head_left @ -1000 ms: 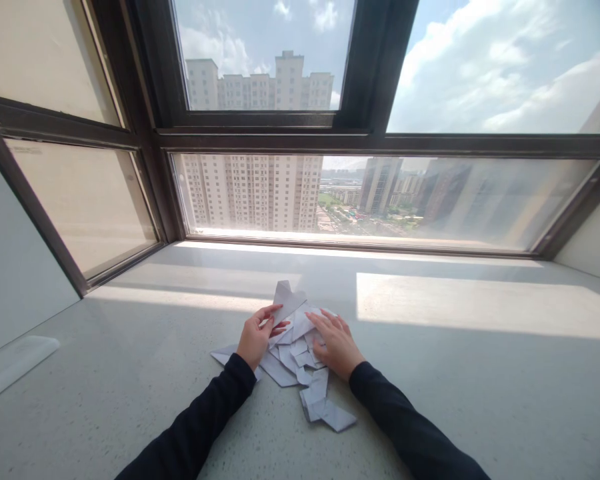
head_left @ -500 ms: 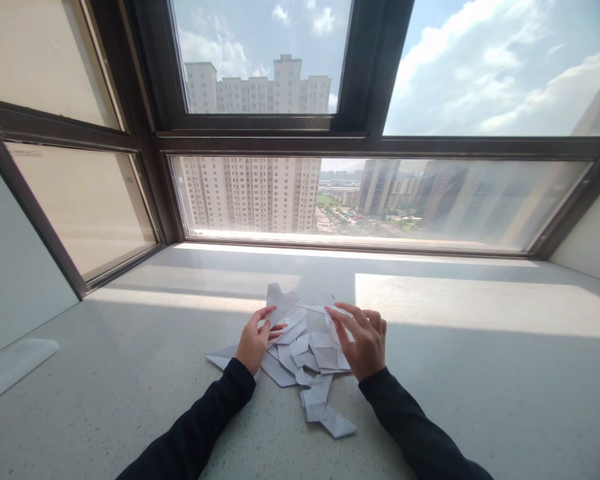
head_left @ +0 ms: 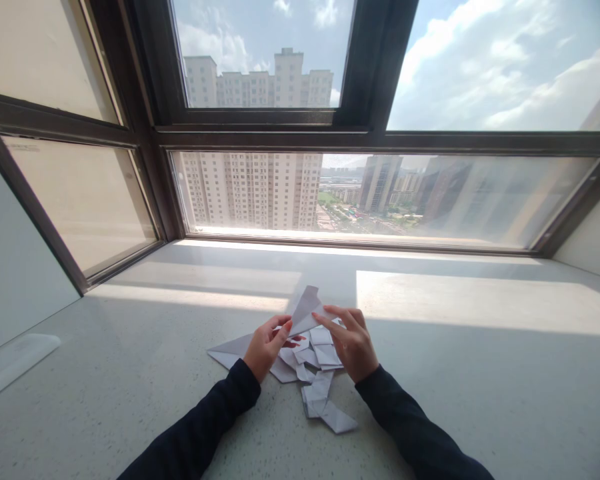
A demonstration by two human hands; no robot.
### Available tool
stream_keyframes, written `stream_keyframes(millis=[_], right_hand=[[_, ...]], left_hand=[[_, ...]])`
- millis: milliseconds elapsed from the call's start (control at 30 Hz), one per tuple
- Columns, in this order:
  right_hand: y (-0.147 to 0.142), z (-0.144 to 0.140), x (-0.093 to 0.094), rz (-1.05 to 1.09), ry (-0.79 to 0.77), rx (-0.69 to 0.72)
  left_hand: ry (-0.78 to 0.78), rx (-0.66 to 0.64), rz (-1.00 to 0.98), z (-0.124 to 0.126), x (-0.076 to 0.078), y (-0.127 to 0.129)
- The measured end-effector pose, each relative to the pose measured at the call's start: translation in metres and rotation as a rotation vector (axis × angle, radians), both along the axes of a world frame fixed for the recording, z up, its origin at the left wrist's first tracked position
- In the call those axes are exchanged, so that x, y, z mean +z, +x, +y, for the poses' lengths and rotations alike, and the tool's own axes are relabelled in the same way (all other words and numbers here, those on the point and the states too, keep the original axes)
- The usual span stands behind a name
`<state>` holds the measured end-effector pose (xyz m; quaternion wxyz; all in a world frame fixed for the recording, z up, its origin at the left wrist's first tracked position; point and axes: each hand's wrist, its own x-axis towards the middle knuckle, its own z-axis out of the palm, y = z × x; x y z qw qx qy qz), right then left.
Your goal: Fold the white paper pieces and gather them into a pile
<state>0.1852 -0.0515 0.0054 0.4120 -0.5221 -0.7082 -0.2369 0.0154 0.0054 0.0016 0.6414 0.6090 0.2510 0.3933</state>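
Left hand (head_left: 264, 345) and right hand (head_left: 353, 341) both pinch a folded paper piece (head_left: 306, 311), its tip pointing toward upper frame, long axis slanting up-right.

Pale speckled sill (head_left: 480, 400) filled lower frame; dark window frame (head_left: 370, 67) stood above; tall apartment blocks (head_left: 253, 190) showed upper centre.

head cam | worn view, forward and down | near the sill (head_left: 430, 373) | faces the window (head_left: 360, 193)
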Motion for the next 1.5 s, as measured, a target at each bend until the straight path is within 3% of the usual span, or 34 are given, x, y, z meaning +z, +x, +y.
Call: stream_keyframes(millis=[267,467,600,767,833,933,1067,1133,1267,1500], right_hand=[[-0.003,0.002,-0.002,0.024,-0.102,0.110],[-0.002,0.005,-0.003,0.529,-0.119,0.065],[-0.008,0.004,-0.005,0.705,-0.309,0.163],[-0.015,0.000,0.001,0.717,-0.330,0.230],[-0.013,0.001,0.002,0.724,-0.311,0.209],[-0.003,0.005,-0.002,0.668,-0.290,0.097],[0.006,0.012,-0.017,0.564,-0.403,0.015],[0.005,0.014,-0.023,0.519,-0.479,-0.006],[-0.001,0.014,-0.028,0.421,-0.550,-0.009],[0.011,0.012,-0.021,0.426,-0.447,-0.029]], left_hand=[[-0.028,0.014,-0.056,-0.004,-0.001,0.003],[0.076,0.085,-0.058,-0.002,0.000,0.001],[0.157,-0.038,-0.033,-0.010,0.000,0.001],[0.242,-0.247,0.076,-0.015,-0.001,0.003],[0.273,-0.167,0.097,-0.007,0.000,0.000],[0.319,0.145,0.116,0.011,0.005,-0.010],[0.547,0.401,0.343,0.026,0.004,-0.021],[0.685,0.410,0.491,0.025,-0.001,-0.020],[0.836,0.255,0.656,0.019,-0.016,-0.009],[0.796,0.270,0.616,0.025,-0.020,-0.012]])
